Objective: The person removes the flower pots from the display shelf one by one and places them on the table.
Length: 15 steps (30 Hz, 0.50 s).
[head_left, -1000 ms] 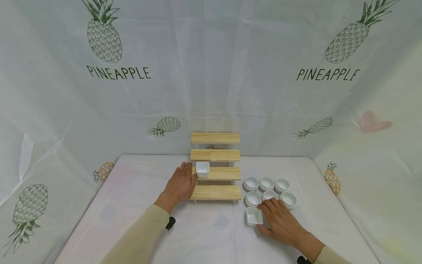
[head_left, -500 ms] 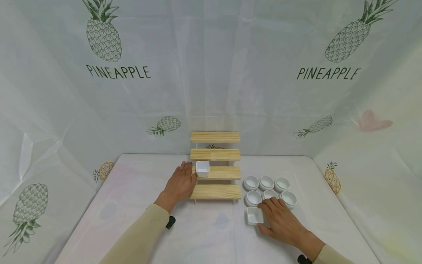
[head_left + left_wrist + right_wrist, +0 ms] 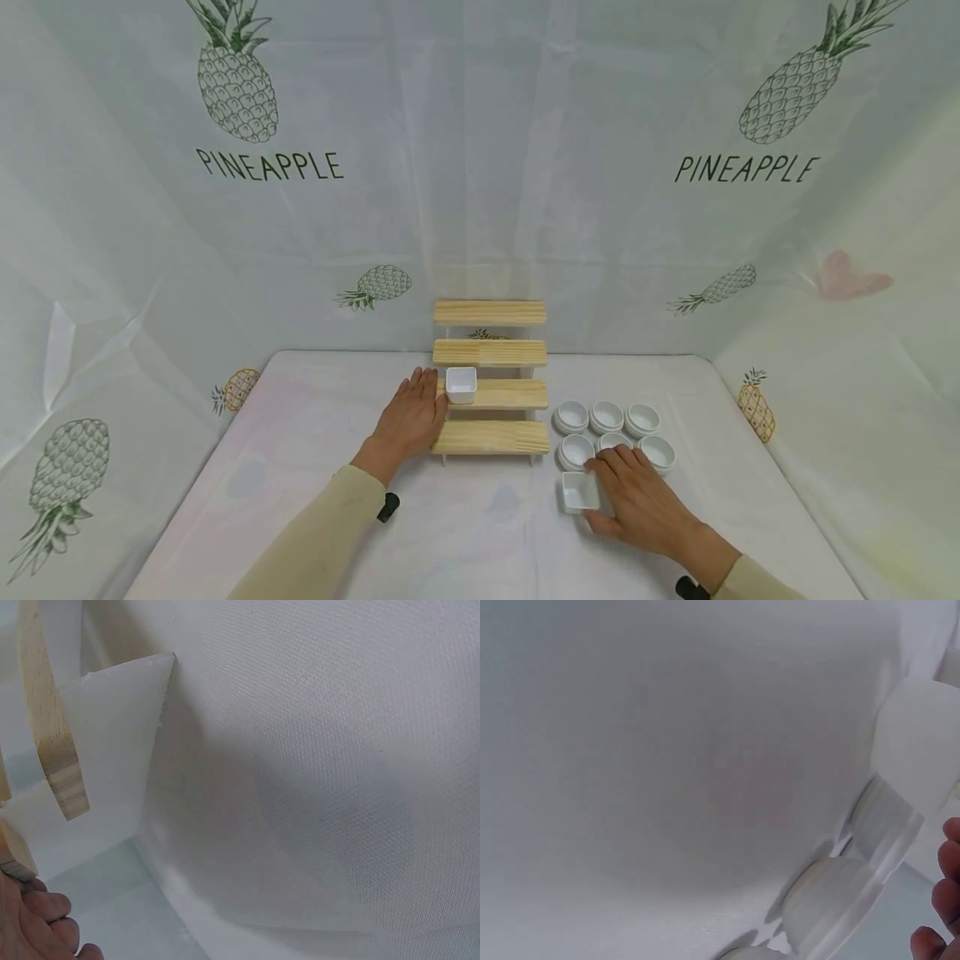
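Observation:
My left hand (image 3: 408, 419) lies against the left end of a wooden tiered stand (image 3: 491, 437), fingers straight and together. In the left wrist view, its fingertips (image 3: 49, 906) are right at the end of a wooden step (image 3: 52, 727). A small white square dish (image 3: 461, 385) sits on the second step from the bottom, beside that hand. My right hand (image 3: 637, 504) pinches another white square dish (image 3: 580, 493) at its right side, thumb at the near corner and fingers at the far one. The right wrist view shows that square dish (image 3: 919, 742) just above curled fingers (image 3: 946, 896).
Round white dishes (image 3: 572, 417) stand in two rows right of the stand, the near row directly behind the right hand, which partly covers one. White cloth covers the table (image 3: 480, 542). A pineapple-printed curtain (image 3: 495, 208) rises behind and along both sides.

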Available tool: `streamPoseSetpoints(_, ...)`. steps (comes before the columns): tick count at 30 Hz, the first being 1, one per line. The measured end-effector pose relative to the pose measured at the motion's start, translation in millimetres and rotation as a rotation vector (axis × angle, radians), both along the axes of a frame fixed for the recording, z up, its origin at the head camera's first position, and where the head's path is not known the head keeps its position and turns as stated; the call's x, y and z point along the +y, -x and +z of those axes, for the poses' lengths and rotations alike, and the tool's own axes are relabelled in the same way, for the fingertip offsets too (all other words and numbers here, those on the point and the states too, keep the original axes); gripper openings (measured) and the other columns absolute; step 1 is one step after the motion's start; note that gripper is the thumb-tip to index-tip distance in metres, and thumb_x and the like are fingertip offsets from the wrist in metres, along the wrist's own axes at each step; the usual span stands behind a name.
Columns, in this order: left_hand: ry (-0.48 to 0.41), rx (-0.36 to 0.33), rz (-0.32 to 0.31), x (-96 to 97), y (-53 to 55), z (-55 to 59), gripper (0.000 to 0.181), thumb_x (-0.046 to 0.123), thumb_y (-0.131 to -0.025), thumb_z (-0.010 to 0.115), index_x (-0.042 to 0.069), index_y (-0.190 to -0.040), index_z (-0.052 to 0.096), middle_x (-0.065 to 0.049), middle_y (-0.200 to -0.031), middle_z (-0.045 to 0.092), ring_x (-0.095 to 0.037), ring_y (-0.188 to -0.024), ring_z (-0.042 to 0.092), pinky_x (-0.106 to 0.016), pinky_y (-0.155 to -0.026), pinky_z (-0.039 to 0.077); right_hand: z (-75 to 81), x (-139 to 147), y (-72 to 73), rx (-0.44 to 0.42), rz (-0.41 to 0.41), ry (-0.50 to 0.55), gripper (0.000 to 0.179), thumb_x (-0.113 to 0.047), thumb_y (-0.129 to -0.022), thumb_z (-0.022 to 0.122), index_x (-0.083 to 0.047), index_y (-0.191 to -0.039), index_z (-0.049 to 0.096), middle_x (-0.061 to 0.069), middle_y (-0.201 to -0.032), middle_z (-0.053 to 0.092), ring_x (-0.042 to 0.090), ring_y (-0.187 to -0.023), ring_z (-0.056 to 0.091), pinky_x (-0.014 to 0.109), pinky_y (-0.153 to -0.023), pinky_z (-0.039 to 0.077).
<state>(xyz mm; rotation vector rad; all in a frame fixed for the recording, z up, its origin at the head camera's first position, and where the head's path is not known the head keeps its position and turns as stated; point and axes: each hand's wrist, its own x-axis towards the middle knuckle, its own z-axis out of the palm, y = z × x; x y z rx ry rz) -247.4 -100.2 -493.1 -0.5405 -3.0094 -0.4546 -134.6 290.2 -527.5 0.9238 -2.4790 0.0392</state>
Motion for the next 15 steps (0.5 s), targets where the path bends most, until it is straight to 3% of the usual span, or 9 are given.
streamPoseSetpoints(8,0.005,0.018,-0.007,0.1,-0.2,-1.2,0.066,0.037,-0.116,0.026,-0.01,-0.161,0.029,-0.026,-0.168,0.034,-0.04,-0.16,0.026,-0.052,-0.131,0.024,11.8,-9,10.4,0.003,0.008,0.022,0.059,-0.058,-0.088,0.073,-0.008,-0.119,0.066,0.005,-0.111,0.064,0.024,-0.102,0.055,0.044,-0.087,0.05)
streamPoseSetpoints(15,0.026,0.024,-0.003,0.1,1.8,-2.6,0.066,0.039,-0.116,0.025,-0.009,-0.162,0.029,-0.025,-0.168,0.034,-0.039,-0.16,0.026,-0.052,-0.131,0.024,29.4,-34,33.4,0.055,0.027,0.055,0.056,-0.053,-0.091,0.074,-0.005,-0.12,0.067,0.007,-0.111,0.063,0.026,-0.099,0.056,0.042,-0.082,0.047)
